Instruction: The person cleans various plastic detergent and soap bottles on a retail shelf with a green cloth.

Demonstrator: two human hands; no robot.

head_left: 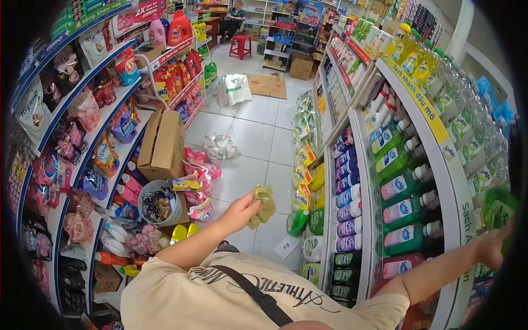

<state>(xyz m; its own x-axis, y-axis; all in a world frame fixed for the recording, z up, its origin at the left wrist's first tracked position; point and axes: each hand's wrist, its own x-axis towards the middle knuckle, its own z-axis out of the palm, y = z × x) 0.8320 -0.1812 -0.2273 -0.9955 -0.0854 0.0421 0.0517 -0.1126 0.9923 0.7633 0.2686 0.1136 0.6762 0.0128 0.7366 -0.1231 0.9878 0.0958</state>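
Holding a crumpled olive-green cloth rag [262, 205] between thumb and fingers, my left hand [240, 212] hangs over the white tiled aisle floor [258, 137], beside the shelf of purple and green detergent bottles [349, 212]. I judge the rag soft, light and floppy; it will sag, so a bunch in the middle gives a better hold than a corner. My right hand [495, 245] reaches to the green plastic bottle [498, 209] on the upper shelf [459, 192]; its fingers are at the frame edge, so I cannot tell if they close.
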